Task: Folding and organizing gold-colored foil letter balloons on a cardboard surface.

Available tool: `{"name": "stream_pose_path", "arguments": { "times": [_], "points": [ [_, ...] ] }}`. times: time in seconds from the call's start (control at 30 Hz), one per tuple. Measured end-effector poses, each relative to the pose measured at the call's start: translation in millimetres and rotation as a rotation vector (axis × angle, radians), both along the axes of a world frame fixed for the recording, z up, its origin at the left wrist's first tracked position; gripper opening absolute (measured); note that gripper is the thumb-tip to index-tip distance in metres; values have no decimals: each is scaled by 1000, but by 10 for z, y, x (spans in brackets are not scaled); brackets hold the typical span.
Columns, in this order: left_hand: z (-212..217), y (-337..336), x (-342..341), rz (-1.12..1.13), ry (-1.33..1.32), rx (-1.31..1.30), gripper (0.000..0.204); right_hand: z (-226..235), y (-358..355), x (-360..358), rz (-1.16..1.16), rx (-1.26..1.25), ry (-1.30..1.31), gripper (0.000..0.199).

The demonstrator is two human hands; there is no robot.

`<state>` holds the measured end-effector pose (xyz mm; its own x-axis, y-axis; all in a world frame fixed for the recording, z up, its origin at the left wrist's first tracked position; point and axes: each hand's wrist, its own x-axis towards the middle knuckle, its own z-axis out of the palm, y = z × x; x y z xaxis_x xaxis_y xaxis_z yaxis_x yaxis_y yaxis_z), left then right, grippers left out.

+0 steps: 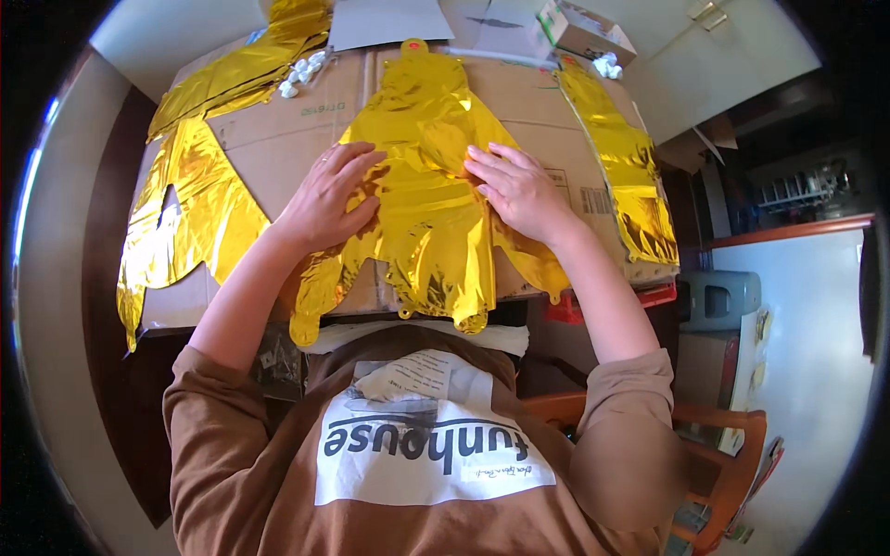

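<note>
A flat, uninflated gold foil balloon [426, 176] lies in front of me on a cardboard-covered table, its round tab at the far end and its lobed edge hanging over the near side. My left hand [338, 196] rests on its left edge, fingers spread and fairly straight. Opposite it, my right hand [521, 193] lies on the balloon's right edge with fingers stretched toward the middle. Creases run across the foil between both hands. Neither hand grips anything that I can see.
More gold foil pieces [190, 204] lie at the left, with another gold strip [626, 167] at the right. Small white wads [301, 72] and a white sheet [391, 23] are at the back, near an open box [586, 32]. A wooden chair [732, 463] stands right.
</note>
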<state>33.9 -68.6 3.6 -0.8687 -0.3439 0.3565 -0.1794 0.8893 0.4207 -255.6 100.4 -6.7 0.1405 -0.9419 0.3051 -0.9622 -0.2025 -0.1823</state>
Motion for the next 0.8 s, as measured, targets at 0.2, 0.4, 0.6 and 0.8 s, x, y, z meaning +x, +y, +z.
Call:
{"name": "stream_pose_path", "arguments": {
  "times": [0.2,0.4,0.6,0.8],
  "points": [
    [188,61,-120,-17,3,14,55,-7,2,25,-12,-45,-14,31],
    [263,80,-392,-86,26,-66,55,-2,3,44,-18,-55,41,37],
    [163,3,-619,-149,-11,-49,59,37,42,60,-22,-60,71,37],
    [56,103,-730,-248,-48,-157,78,-1,62,63,-52,-56,92,37]
  ]
}}
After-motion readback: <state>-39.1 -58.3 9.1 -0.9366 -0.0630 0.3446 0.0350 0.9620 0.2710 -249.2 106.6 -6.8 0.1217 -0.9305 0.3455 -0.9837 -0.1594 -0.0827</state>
